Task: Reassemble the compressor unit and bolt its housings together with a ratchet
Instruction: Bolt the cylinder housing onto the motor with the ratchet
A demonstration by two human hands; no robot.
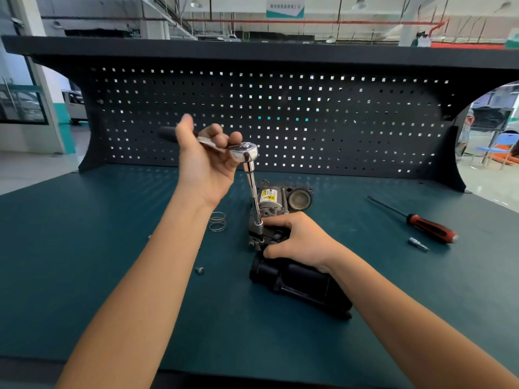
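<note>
The compressor unit (273,204) lies on the teal bench, its black cylindrical housing (300,282) nearest me and a silver motor with a yellow label farther back. My left hand (206,161) grips the chrome ratchet (243,153) by its handle, raised above the bench. The ratchet's long extension runs down to a socket seated on the unit's metal block, just left of my right hand. My right hand (297,240) grips the compressor body where the black housing meets the metal block.
A wire spring (218,221) lies left of the unit and a small bolt (199,270) nearer me. A red-handled screwdriver (415,220) and a small bit (418,244) lie at the right. A dark pegboard (280,122) backs the bench.
</note>
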